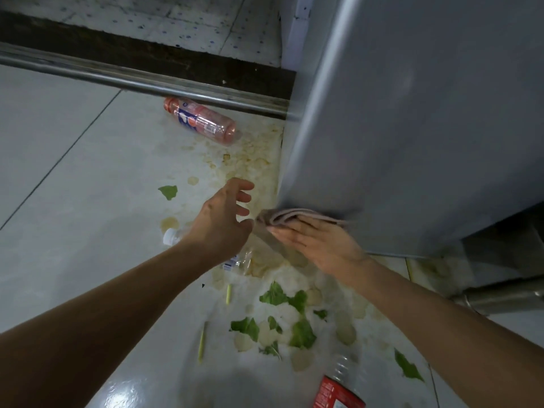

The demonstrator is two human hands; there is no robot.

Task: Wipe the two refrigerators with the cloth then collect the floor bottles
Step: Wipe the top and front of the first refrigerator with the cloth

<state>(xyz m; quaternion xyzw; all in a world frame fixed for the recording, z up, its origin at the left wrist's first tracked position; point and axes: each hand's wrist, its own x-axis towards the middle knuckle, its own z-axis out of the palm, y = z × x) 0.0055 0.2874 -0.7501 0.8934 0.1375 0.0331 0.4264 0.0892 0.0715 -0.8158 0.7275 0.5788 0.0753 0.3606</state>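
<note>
Right hand, fingers flat, is pressing the folded pinkish cloth against the grey refrigerator's bottom corner at frame centre — soft, limp, best pinched by its fold. Left hand is hovering spread, empty. Pink-labelled bottle is lying upper centre — probably light, slippery.

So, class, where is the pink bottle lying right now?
In the head view the pink bottle lies on its side on the floor, upper middle, just below the metal rail and left of the grey refrigerator, beyond the left hand.
</note>
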